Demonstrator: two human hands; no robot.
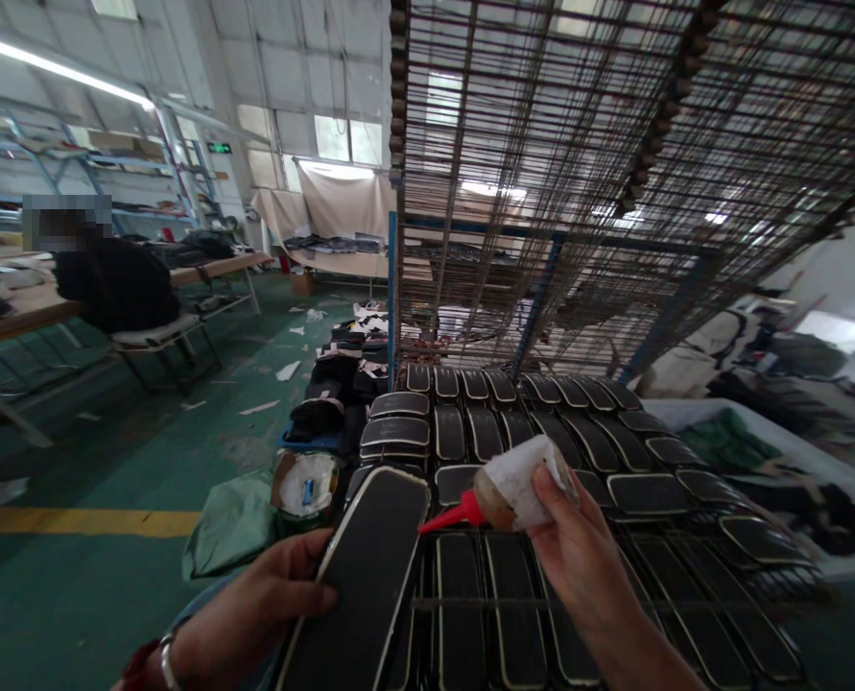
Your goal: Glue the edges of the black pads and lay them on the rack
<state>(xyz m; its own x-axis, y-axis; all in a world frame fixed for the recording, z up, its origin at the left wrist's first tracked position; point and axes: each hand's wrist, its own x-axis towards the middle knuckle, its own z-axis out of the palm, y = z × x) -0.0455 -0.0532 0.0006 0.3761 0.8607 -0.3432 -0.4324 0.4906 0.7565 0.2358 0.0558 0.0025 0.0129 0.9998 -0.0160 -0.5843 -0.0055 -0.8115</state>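
Note:
My left hand (294, 585) grips the left edge of a long black panel (369, 576) with rounded corners and a pale line around its rim, the thumb lying on its face. The panel is tilted, and its lower end runs out of view. In my right hand (575, 537) is a whitish, stained squeeze bottle (517, 485), lying on its side. Its red nozzle (445, 515) points left, with the tip at or very near the panel's right edge. Beneath and beyond both hands, rows of similar black panels (460, 609) with pale rims lie on a rack.
Wire mesh shelves (542, 125) rise over the panels on a blue frame (392, 288). Left of the rack stand an open tin (312, 485), a green cloth (231, 523) and dark stacks (319, 413). A white bin (844, 552) is at right. A person (117, 274) sits at a table at left.

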